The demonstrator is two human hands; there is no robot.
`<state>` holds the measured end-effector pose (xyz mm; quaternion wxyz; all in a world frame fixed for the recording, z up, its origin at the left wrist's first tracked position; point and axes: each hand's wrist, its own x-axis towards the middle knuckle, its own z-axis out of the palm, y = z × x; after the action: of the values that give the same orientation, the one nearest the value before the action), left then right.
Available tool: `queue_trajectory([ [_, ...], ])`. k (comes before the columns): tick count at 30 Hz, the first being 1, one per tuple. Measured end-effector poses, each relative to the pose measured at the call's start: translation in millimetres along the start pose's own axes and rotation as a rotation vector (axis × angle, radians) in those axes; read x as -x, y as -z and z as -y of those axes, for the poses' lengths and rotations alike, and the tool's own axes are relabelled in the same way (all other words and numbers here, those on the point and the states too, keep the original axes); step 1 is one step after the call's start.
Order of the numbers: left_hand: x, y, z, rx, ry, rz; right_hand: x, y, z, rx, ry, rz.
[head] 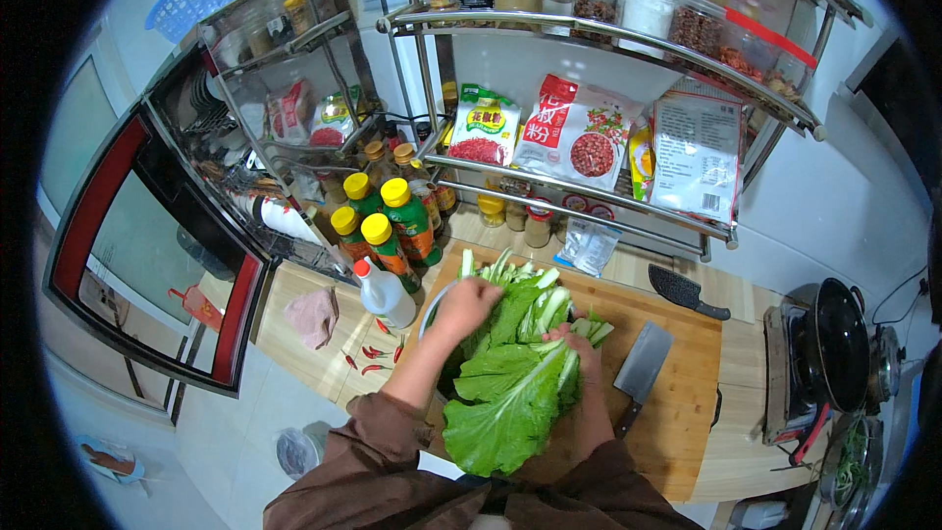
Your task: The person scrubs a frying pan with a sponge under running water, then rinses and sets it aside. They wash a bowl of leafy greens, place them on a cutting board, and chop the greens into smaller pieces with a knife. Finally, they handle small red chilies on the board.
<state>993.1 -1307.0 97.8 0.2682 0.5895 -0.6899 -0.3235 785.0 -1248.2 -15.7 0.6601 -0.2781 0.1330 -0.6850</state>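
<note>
In front of me is a bunch of leafy greens [508, 390] with broad green leaves and pale stems. My right hand [578, 346] is closed around its stem ends. My left hand [471, 305] curls onto leaves at the upper left of the bunch; its fingertips are partly hidden. Under the greens a basin [427, 316] shows only part of its pale rim. More pale-stemmed greens [504, 269] lie beyond my hands. A cleaver [644, 361] rests on the wooden cutting board [670, 419], right of my right hand, with its handle towards me.
A second, dark-bladed knife [684, 293] lies at the board's far right edge. Several yellow-capped bottles [397, 213], a white bottle [386, 298] and red chilies [375, 353] are at left. A wok [839, 346] stands at right. A metal rack [574, 184] overhangs the back.
</note>
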Motion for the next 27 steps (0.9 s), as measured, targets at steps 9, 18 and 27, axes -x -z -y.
queue_trajectory([
  [9, -27, -26, 49, -0.121, -0.009, -0.219, 1, -8, 2, 0.159, 0.005, -0.038],
  [18, 48, -27, -19, -0.208, -0.311, 0.168, -1, -34, 10, 0.583, 0.04, -0.247],
  [27, 26, -21, -36, -0.181, -0.37, 0.777, 27, -28, 21, 0.164, -0.038, -0.254],
])
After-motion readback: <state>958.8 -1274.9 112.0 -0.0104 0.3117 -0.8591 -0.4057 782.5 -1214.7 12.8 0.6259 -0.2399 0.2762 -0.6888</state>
